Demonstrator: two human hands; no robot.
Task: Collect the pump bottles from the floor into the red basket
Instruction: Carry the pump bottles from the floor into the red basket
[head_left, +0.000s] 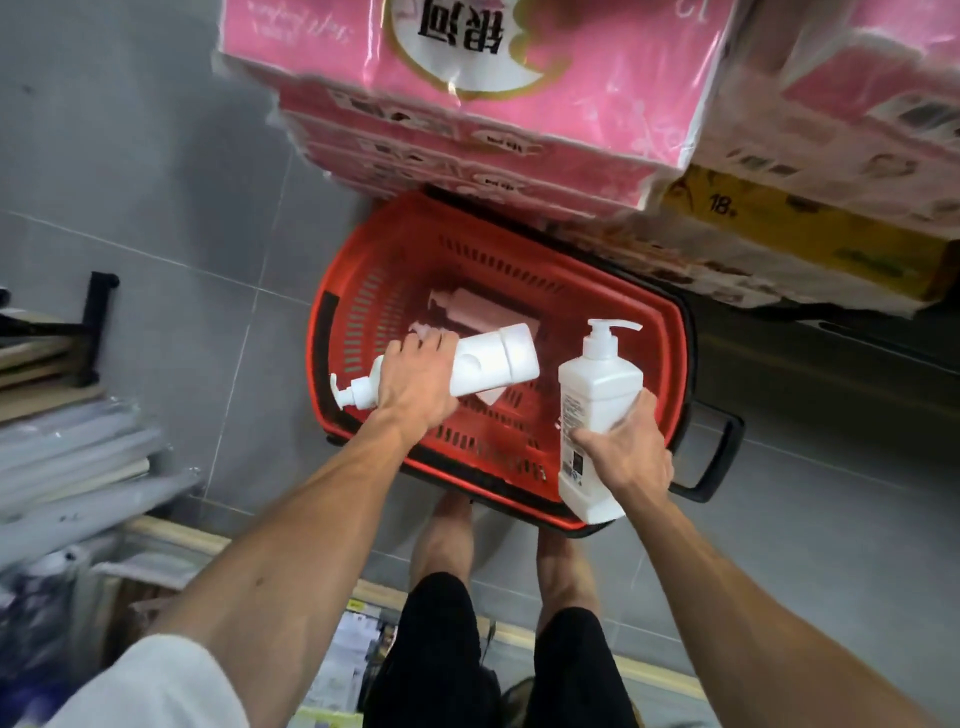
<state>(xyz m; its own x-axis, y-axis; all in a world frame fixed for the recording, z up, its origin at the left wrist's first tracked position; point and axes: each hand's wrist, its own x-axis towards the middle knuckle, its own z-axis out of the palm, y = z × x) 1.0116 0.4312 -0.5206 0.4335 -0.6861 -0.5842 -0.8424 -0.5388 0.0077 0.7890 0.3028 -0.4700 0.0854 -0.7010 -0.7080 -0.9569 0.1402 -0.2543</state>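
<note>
Our left hand (415, 384) wraps round the neck end of a white pump bottle (493, 364), held on its side over the red basket (395, 270). Its long axis runs left to right, with the pump head toward the left rim. A pinkish bottle (483, 312) lies on the basket bottom beneath it. Further right, our right hand (628, 452) grips the lower half of a second white pump bottle (597, 405), upright above the near right rim. We judge both need only go down, and the left is better centred. The basket sits on grey floor tiles (182, 234), with pink packs (467, 104) stacked just beyond.
</note>
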